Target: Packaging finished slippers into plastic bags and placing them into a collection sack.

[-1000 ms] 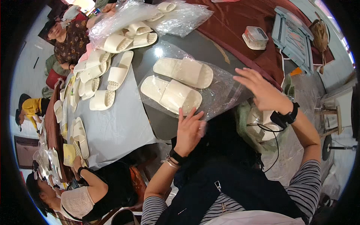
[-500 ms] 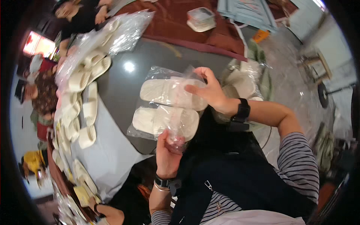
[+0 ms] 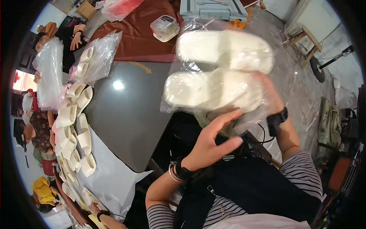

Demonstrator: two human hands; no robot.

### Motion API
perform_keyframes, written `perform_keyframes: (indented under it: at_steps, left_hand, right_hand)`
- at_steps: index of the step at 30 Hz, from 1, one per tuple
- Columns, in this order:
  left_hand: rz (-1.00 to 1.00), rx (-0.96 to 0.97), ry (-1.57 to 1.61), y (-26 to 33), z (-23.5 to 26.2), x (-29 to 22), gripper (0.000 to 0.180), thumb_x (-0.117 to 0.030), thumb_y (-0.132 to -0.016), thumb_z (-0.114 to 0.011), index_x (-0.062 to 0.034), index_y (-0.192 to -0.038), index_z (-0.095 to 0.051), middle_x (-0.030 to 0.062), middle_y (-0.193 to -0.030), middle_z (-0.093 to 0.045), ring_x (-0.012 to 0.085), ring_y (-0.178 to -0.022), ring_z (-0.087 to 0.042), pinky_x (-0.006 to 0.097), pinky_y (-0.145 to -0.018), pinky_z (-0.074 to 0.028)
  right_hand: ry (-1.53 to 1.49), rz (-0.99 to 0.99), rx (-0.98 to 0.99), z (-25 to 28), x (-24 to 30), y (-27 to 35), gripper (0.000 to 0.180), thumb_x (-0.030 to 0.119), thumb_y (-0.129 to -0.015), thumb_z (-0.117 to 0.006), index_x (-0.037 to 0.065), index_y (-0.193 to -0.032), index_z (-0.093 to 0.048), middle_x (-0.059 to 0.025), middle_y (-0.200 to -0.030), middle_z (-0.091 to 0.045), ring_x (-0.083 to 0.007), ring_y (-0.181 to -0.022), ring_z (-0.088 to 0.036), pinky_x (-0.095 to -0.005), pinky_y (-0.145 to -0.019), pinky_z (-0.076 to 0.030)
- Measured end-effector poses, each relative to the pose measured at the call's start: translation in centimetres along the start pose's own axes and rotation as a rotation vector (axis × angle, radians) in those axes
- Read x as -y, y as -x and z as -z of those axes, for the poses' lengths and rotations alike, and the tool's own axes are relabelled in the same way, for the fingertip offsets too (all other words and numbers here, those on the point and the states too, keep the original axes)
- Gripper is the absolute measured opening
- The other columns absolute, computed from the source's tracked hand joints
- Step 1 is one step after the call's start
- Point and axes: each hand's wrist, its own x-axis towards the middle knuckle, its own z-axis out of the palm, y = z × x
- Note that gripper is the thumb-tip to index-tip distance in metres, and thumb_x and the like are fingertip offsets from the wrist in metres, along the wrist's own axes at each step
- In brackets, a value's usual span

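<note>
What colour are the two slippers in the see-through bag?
The slippers are creamy white, showing best in the head view.

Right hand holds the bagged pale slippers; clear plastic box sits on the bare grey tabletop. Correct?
Not the grey tabletop: the clear plastic box sits on the reddish-brown cloth, as the head view shows. The right hand does hold the bagged pale slippers.

The plastic bag (image 3: 195, 67) shines; the tabletop (image 3: 127, 103) looks smooth
</note>
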Motion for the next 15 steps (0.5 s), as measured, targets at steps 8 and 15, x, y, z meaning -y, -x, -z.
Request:
perform_keyframes:
  at_steps: [8,15]
  left_hand:
    - [0.025,0.302,-1.688,-1.0,5.6,5.6,0.028,-0.015,-0.077,-0.072,-0.0118,-0.104,-0.068,0.0042,-0.101,-0.067,0.0251,-0.115,-0.058,0.05,-0.107,-0.037]
    - [-0.209,0.215,-1.418,-1.1,4.0,5.3,0.008,-0.007,-0.076,-0.062,-0.0128,-0.079,-0.057,-0.0007,-0.074,-0.055,0.0198,-0.078,-0.057,0.036,-0.08,-0.042]
  right_hand:
    - [0.113,0.005,-0.372,10.8,3.7,1.5,0.04,0.023,-0.094,-0.061,-0.002,-0.126,-0.061,-0.0113,-0.115,-0.069,-0.021,-0.099,-0.069,-0.0323,-0.087,-0.057]
    - [0.771,-0.163,0.008,8.4,-11.0,-8.0,0.034,0.026,-0.087,-0.069,0.0,-0.109,-0.07,-0.0057,-0.108,-0.07,-0.0156,-0.099,-0.061,-0.0318,-0.094,-0.049]
